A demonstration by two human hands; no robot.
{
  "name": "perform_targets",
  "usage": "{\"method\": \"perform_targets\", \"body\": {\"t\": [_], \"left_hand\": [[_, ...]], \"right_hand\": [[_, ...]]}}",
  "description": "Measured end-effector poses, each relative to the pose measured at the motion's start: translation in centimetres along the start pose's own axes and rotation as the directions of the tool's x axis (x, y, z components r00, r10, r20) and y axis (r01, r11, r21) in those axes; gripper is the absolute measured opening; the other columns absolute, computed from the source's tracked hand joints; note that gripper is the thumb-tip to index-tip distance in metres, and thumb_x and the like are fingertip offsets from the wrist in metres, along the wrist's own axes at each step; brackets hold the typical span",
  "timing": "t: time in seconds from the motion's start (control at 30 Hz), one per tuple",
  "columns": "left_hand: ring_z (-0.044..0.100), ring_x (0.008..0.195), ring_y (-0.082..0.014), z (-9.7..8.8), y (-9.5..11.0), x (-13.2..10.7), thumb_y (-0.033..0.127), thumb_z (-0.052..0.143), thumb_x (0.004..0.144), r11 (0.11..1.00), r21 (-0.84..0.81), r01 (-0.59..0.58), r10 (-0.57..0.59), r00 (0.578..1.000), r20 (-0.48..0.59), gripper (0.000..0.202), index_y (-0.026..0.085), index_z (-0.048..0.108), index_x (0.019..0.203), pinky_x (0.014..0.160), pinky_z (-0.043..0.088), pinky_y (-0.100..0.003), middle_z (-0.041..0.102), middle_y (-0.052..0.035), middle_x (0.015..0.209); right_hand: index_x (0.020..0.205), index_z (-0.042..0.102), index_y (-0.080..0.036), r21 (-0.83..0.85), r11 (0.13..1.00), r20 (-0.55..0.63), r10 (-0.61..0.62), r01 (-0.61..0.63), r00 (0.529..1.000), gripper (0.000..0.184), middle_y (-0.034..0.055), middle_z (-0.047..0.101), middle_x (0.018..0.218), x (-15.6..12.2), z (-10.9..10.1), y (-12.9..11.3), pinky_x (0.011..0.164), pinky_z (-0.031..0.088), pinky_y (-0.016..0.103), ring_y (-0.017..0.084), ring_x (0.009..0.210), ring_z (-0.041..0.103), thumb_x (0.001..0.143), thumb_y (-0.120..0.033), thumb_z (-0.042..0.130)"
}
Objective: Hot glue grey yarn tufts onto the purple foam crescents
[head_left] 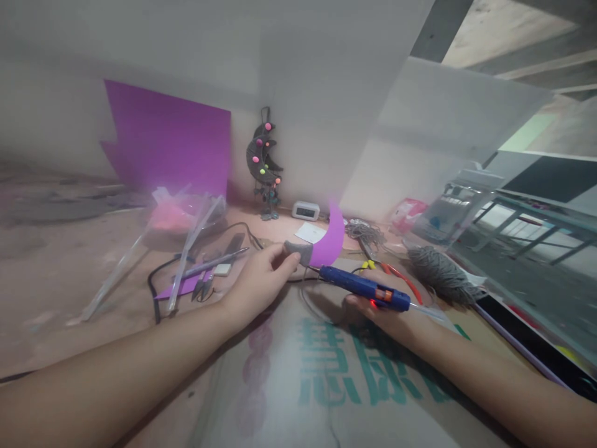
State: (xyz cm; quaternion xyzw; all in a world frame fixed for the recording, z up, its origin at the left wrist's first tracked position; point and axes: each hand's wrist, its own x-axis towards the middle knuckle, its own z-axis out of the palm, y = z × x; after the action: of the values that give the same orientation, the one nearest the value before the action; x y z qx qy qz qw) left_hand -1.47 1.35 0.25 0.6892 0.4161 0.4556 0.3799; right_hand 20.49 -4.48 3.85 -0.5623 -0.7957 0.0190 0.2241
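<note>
Your left hand (259, 280), at the centre of the frame, pinches the grey-wrapped end of the purple crescent (330, 241) between thumb and fingertips. The rest of the crescent curves up and to the right, just above the printed cardboard (326, 379) that fills the lower middle. Your right hand (380, 317), right of centre, is wrapped around the blue glue gun (366, 289). The gun's nozzle points left and sits just beside your left fingertips, and a red light glows at the grip, so I judge it to be hot.

The main risk is a burn. The nozzle is very close to your thumb, and a small slip of either hand could put hot glue on skin rather than on the grey wrap. Your pinch covers only one tip of the crescent (foam, by the look of it), so pressure from the gun could twist it out of your fingers.

The black cable (156, 287), at centre left, trails among clear glue sticks (190, 246). A tug there could drag them around. The loose grey yarn bundle (441, 272), at the right, lies near the back of the gun and could catch a drip.
</note>
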Motion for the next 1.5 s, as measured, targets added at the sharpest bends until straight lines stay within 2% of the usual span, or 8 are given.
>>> {"method": "perform_targets", "body": {"t": [0.17, 0.4, 0.5, 0.63, 0.93, 1.17, 1.37, 1.5], "left_hand": [[0.051, 0.068, -0.0142, 0.0, -0.1, 0.0, 0.039, 0.049, 0.086, 1.0, 0.008, -0.004, 0.004, 1.0, -0.002, 0.025, 0.017, 0.056, 0.075, 0.061, 0.036, -0.023, 0.061, 0.0006, 0.076], [0.047, 0.063, -0.0121, -0.1, 0.0, -0.1, 0.038, 0.049, 0.087, 1.0, 0.013, -0.003, 0.003, 1.0, 0.009, 0.025, 0.017, 0.053, 0.073, 0.06, 0.034, -0.022, 0.054, 0.0029, 0.069], [0.047, 0.063, -0.0115, 0.0, -0.1, -0.1, 0.038, 0.049, 0.087, 1.0, -0.004, -0.011, 0.012, 1.0, 0.018, 0.024, 0.017, 0.055, 0.075, 0.059, 0.034, -0.022, 0.057, 0.0027, 0.072], [0.049, 0.064, -0.0123, 0.0, -0.2, 0.0, 0.039, 0.049, 0.086, 1.0, -0.002, -0.005, 0.005, 1.0, 0.024, 0.025, 0.017, 0.055, 0.074, 0.059, 0.035, -0.023, 0.06, 0.0014, 0.074], [0.051, 0.066, -0.014, 0.0, -0.7, 0.1, 0.04, 0.049, 0.086, 1.0, 0.026, -0.008, 0.008, 1.0, 0.024, 0.026, 0.017, 0.055, 0.075, 0.061, 0.037, -0.023, 0.057, 0.0007, 0.071], [0.051, 0.066, -0.0138, 0.0, -0.8, 0.1, 0.04, 0.049, 0.087, 0.999, 0.039, -0.012, 0.01, 0.999, 0.038, 0.027, 0.017, 0.055, 0.075, 0.06, 0.037, -0.023, 0.059, 0.0004, 0.073], [0.051, 0.066, -0.0134, 0.0, -0.8, 0.1, 0.04, 0.049, 0.087, 0.999, 0.047, -0.015, 0.013, 0.998, 0.056, 0.027, 0.017, 0.054, 0.074, 0.061, 0.037, -0.024, 0.057, 0.0013, 0.071], [0.052, 0.067, -0.0138, 0.0, -0.8, 0.1, 0.04, 0.049, 0.087, 0.996, 0.091, -0.014, 0.009, 0.998, 0.055, 0.027, 0.017, 0.054, 0.073, 0.062, 0.037, -0.024, 0.056, 0.0017, 0.069]], "right_hand": [[0.067, 0.057, -0.021, 0.019, 0.999, 0.06, 0.048, -0.049, 0.997, 0.021, 0.0026, 0.064, 0.065, 0.0, -0.3, -0.2, 0.056, 0.046, 0.029, 0.019, 0.062, 0.06, 0.078, -0.04, 0.057], [0.064, 0.055, -0.02, 0.003, 0.995, 0.027, 0.103, -0.103, 0.994, 0.025, 0.0015, 0.06, 0.062, 0.0, 0.0, 0.0, 0.051, 0.041, 0.025, 0.015, 0.057, 0.054, 0.076, -0.042, 0.059], [0.065, 0.057, -0.02, 0.057, 0.992, -0.005, 0.113, -0.113, 0.994, 0.027, 0.0022, 0.059, 0.063, -0.1, 0.7, 0.7, 0.055, 0.042, 0.027, 0.017, 0.06, 0.054, 0.075, -0.045, 0.058], [0.062, 0.051, -0.021, 0.092, 0.991, -0.039, 0.102, -0.099, 0.994, 0.032, 0.0012, 0.055, 0.061, -0.2, 1.4, 1.6, 0.056, 0.041, 0.028, 0.017, 0.06, 0.053, 0.075, -0.049, 0.058], [0.064, 0.052, -0.022, 0.049, 0.989, 0.014, 0.138, -0.139, 0.99, 0.031, 0.0025, 0.056, 0.063, -0.1, 0.4, 0.6, 0.056, 0.042, 0.032, 0.019, 0.061, 0.053, 0.078, -0.05, 0.055], [0.061, 0.05, -0.023, 0.028, 0.984, -0.049, 0.175, -0.174, 0.983, 0.033, 0.0022, 0.055, 0.061, 0.1, 1.3, 1.8, 0.053, 0.041, 0.033, 0.018, 0.056, 0.051, 0.073, -0.052, 0.061], [0.059, 0.049, -0.022, -0.032, 0.977, -0.067, 0.209, -0.211, 0.976, 0.035, 0.0009, 0.054, 0.057, 0.1, 0.9, 1.3, 0.049, 0.036, 0.03, 0.015, 0.051, 0.047, 0.073, -0.053, 0.059], [0.061, 0.053, -0.023, -0.03, 0.987, -0.085, 0.157, -0.16, 0.984, 0.033, 0.0011, 0.057, 0.058, 0.1, 0.6, 1.2, 0.048, 0.034, 0.028, 0.015, 0.052, 0.049, 0.074, -0.052, 0.059]]}}
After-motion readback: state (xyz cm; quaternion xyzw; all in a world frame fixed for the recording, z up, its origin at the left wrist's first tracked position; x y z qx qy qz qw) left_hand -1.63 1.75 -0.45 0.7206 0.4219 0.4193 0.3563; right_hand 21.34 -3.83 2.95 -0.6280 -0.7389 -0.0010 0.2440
